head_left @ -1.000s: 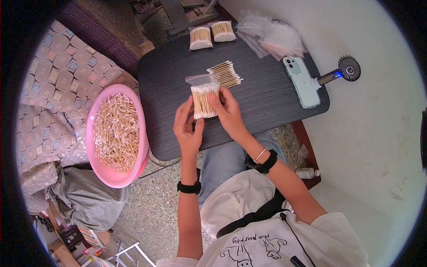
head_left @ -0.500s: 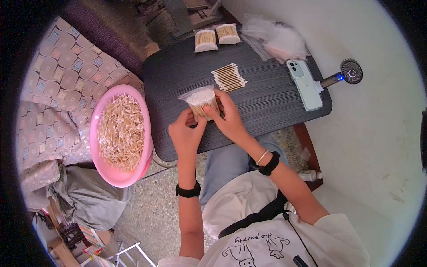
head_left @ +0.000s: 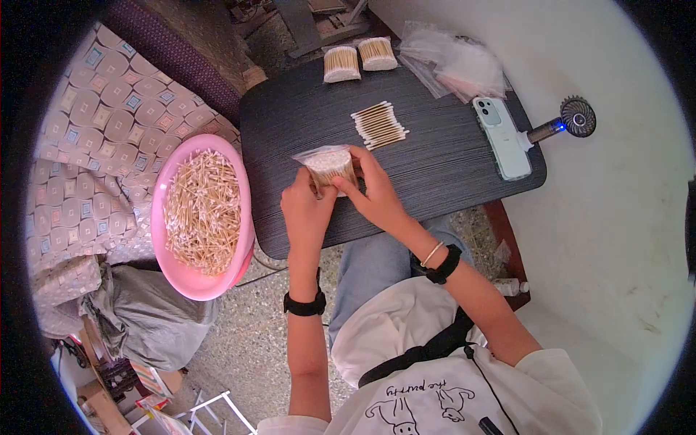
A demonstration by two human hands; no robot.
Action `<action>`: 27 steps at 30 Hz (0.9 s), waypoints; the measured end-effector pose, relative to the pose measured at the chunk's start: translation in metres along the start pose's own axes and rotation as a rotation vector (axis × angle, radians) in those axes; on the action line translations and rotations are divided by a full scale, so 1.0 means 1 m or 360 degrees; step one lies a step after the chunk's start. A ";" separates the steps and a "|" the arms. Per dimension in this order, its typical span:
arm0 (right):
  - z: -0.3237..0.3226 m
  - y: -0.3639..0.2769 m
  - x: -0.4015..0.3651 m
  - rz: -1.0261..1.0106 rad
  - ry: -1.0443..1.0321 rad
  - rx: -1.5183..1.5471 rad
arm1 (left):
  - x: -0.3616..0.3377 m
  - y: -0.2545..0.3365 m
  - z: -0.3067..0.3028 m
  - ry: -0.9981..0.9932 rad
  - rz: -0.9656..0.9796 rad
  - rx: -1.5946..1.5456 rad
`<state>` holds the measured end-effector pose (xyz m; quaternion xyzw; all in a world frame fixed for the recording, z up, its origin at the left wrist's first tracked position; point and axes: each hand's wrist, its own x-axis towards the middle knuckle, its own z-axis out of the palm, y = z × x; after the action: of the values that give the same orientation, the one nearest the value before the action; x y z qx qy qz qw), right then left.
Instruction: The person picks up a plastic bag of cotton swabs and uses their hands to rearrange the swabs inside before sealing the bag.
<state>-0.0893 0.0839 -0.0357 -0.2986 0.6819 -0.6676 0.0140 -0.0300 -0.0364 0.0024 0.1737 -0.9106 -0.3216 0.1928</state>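
Observation:
Between my two hands is a clear plastic bag of cotton swabs (head_left: 330, 165), packed upright with white tips showing on top. My left hand (head_left: 306, 206) grips the bag's left and lower side with bent fingers. My right hand (head_left: 373, 192) wraps its right side, thumb pressed on the front. Just beyond, a flat row of loose cotton swabs (head_left: 380, 125) lies on the dark table (head_left: 290, 130). Two filled bags of cotton swabs, one on the left (head_left: 341, 64) and one on the right (head_left: 378, 54), stand at the far edge.
Left of the table, a pink basin (head_left: 161, 217) holds a heap of loose cotton swabs (head_left: 203, 210). Clear plastic bags (head_left: 457, 61) lie at the far right corner. A phone (head_left: 504, 141) and a small fan (head_left: 578, 116) sit along the right edge, near the white wall (head_left: 616, 217).
My left hand's fingers have shifted slightly up along the bag's left side. The whole view has drifted a little, and the other things keep their places.

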 end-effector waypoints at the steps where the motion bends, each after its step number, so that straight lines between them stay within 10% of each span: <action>1: 0.000 0.000 0.000 0.0007 -0.0005 0.0012 | 0.000 -0.001 0.001 0.0021 0.0032 -0.0003; 27: 0.001 0.004 -0.001 0.0079 0.0052 0.0158 | -0.010 -0.004 -0.010 -0.0171 -0.0132 -0.0523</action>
<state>-0.0897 0.0827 -0.0400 -0.2696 0.6554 -0.7047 0.0342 -0.0158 -0.0406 0.0047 0.1599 -0.8468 -0.4827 0.1563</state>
